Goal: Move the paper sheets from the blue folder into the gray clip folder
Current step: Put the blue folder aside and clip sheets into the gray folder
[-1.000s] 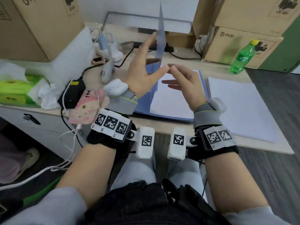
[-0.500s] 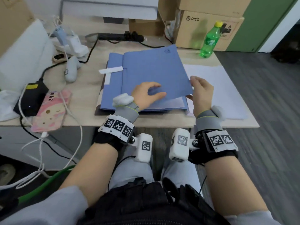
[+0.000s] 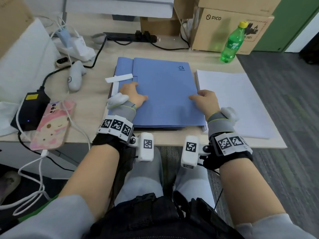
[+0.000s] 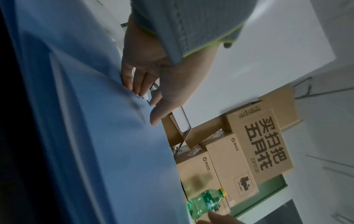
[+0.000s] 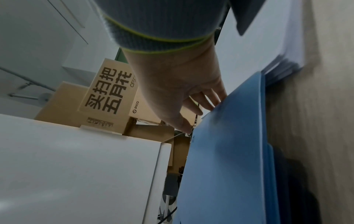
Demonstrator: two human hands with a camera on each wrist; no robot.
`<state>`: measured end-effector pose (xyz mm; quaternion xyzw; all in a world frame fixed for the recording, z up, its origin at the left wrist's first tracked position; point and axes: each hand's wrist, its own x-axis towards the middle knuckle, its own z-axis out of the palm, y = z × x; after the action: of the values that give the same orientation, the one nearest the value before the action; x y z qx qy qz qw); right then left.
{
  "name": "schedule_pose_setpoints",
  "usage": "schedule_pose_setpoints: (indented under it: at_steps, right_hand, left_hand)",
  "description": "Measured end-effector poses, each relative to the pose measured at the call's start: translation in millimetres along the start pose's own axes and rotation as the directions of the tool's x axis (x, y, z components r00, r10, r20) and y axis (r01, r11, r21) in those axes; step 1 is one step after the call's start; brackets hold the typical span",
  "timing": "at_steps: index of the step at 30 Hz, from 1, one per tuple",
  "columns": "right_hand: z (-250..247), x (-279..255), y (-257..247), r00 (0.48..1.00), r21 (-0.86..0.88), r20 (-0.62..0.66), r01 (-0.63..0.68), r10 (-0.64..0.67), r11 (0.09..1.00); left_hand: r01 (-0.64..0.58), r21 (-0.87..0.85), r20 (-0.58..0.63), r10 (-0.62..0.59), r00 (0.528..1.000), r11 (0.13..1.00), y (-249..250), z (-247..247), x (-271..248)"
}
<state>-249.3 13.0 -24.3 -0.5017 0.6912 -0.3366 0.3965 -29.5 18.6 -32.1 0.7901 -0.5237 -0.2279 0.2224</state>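
The blue folder [image 3: 162, 94], whose cover was being held upright a second ago and half lowered shortly after, is now lying closed and flat on the desk [image 3: 96, 107]. It is being pressed down by the left hand [image 3: 133, 94] near its left edge and the right hand [image 3: 204, 100] at its right edge, fingers straight, nothing being grasped. One stack of paper sheets [image 3: 238, 102] is lying just right of it. One folder and one green bottle [image 3: 232, 44] are being counted; the gray clip folder is not being made out with certainty, so filing is judged still undone.
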Motion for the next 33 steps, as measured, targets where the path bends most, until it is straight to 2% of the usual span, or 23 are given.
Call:
schedule_pose_setpoints:
  at_steps: [6, 9, 11, 13, 16, 18, 20, 22, 26, 30, 33]
  right_hand:
    - [14, 23, -11, 0.998, -0.132, 0.038, -0.052, 0.057, 0.990]
    - [14, 28, -11, 0.999, -0.176, -0.040, -0.042, 0.035, 0.983]
    - [11, 34, -12, 0.993, -0.096, -0.115, -0.027, 0.016, 0.995]
    - [10, 40, -15, 0.991, -0.004, -0.132, -0.030, 0.029, 1.000]
    - [12, 44, -17, 0.994, 0.144, -0.058, -0.078, 0.087, 0.986]
    - [13, 44, -18, 0.989, 0.278, 0.070, -0.143, 0.128, 0.950]
    - [13, 45, -18, 0.975, 0.340, 0.178, -0.187, 0.132, 0.922]
    - [13, 47, -19, 0.965, 0.369, 0.231, -0.207, 0.127, 0.906]
    - [21, 48, -23, 0.980, 0.368, 0.185, -0.138, 0.073, 0.919]
    - [25, 50, -22, 0.990, 0.379, 0.139, -0.078, 0.026, 0.922]
    - [22, 54, -17, 0.989, 0.400, 0.145, -0.067, 0.009, 0.914]
  left_hand:
    - [0.124, -0.201, -0.031, -0.133, 0.991, 0.972, 5, -9, 22]
    - [0.163, -0.297, 0.018, -0.165, 0.986, 0.941, 7, -9, 25]
    - [0.169, -0.377, 0.059, -0.159, 0.986, 0.910, 9, -10, 25]
    - [0.168, -0.451, 0.069, -0.154, 0.986, 0.876, 9, -10, 24]
    - [0.139, -0.580, 0.045, -0.139, 0.989, 0.802, -1, -4, 29]
    - [0.134, -0.620, 0.060, -0.124, 0.990, 0.773, -3, -5, 28]
    - [0.117, -0.613, 0.068, -0.095, 0.993, 0.781, -6, -8, 29]
    - [0.096, -0.589, 0.064, -0.071, 0.995, 0.803, -11, -9, 33]
    - [0.051, -0.515, 0.033, -0.040, 0.999, 0.855, -13, -12, 33]
    - [-0.011, -0.290, -0.092, -0.017, 0.996, 0.957, -12, -34, 40]
    - [-0.023, -0.238, -0.200, -0.026, 0.979, 0.971, -13, -58, 48]
